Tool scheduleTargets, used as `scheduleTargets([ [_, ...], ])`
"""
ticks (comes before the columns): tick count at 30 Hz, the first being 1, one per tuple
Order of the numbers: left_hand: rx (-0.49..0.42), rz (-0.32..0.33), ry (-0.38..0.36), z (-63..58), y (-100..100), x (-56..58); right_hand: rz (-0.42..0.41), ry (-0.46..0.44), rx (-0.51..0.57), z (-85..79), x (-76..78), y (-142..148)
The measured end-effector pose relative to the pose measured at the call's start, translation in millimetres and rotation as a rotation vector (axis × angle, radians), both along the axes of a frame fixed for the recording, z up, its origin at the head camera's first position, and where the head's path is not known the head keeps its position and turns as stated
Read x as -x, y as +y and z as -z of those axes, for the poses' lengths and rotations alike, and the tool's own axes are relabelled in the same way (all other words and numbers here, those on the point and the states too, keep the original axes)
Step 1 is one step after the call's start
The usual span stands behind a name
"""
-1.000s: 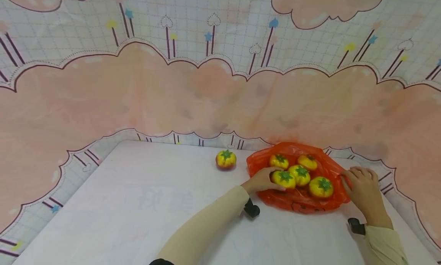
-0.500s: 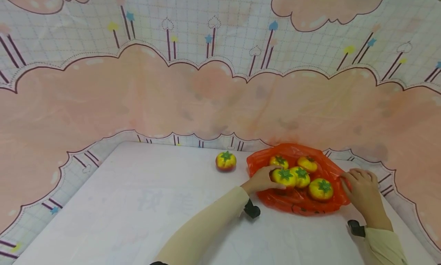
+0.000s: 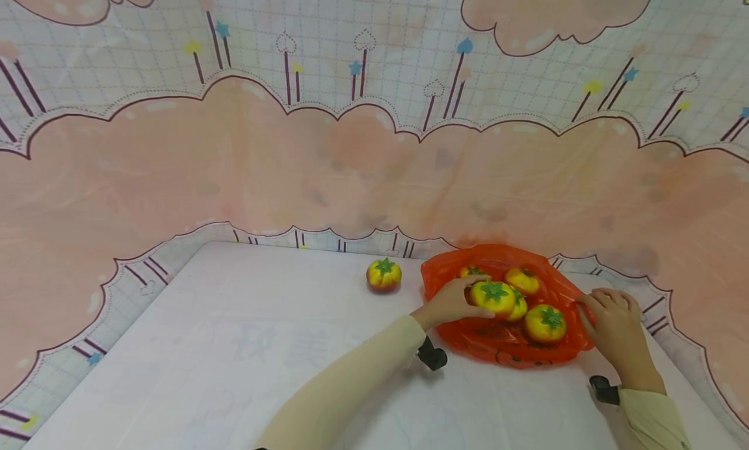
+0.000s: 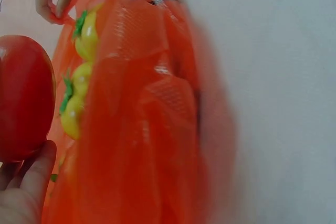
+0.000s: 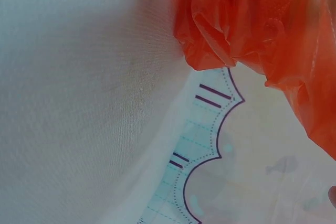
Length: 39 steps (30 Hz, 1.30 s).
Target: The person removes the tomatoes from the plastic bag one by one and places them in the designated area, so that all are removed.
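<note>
My left hand (image 3: 449,304) grips a tomato (image 3: 493,296), yellow on top with a green star-shaped calyx, thumb and fingers on either side. The left wrist view shows this tomato's smooth red underside, raised beside the bag. Below and around it lies an opened red plastic bag (image 3: 480,352) with several similar tomatoes inside, among them one at the near right (image 3: 545,324) and one at the back (image 3: 523,280). At the bag's right rim my right hand (image 3: 621,330) pinches the plastic between thumb and finger. The right wrist view shows mostly red plastic (image 5: 236,24), with the hand nearly out of frame.
A single tomato (image 3: 383,276) stands on the white tabletop (image 3: 234,346), left of the bag near the back edge. Behind the table hangs a printed cloth (image 3: 328,170) with peach clouds. Each wrist carries a small black camera, the left one (image 3: 432,356) close to the table.
My left hand has raised its tomato and shifted it slightly right, now overlapping the tomatoes behind it. The right hand keeps its hold on the rim with little movement.
</note>
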<state>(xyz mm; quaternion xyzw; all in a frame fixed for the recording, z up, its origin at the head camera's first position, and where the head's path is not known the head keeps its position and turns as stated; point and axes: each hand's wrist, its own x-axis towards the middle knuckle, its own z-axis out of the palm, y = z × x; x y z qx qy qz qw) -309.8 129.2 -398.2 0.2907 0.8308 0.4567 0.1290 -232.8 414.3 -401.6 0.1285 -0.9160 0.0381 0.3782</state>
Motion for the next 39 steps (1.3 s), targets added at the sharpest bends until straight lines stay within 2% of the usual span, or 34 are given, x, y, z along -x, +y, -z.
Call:
scheduleTargets([
  [11,-0.020,0.035,0.036,-13.8,-8.7,-0.1,0.011,-0.017,0.001,0.0,-0.1,1.1],
  [18,-0.032,0.029,0.035,-30.6,-17.4,-1.9,0.002,-0.004,-0.004,1.3,0.9,1.6],
  [24,-0.021,0.038,0.073,-42.4,-25.8,-1.3,0.016,-0.011,-0.017,1.4,0.8,1.4],
  [31,-0.030,0.057,0.080,-48.8,-34.2,-3.7,0.002,0.011,-0.018,2.9,-4.4,2.0],
  [39,-0.027,0.050,0.114,-57.7,-41.3,-2.7,-0.012,0.033,-0.009,0.8,-1.9,1.7],
])
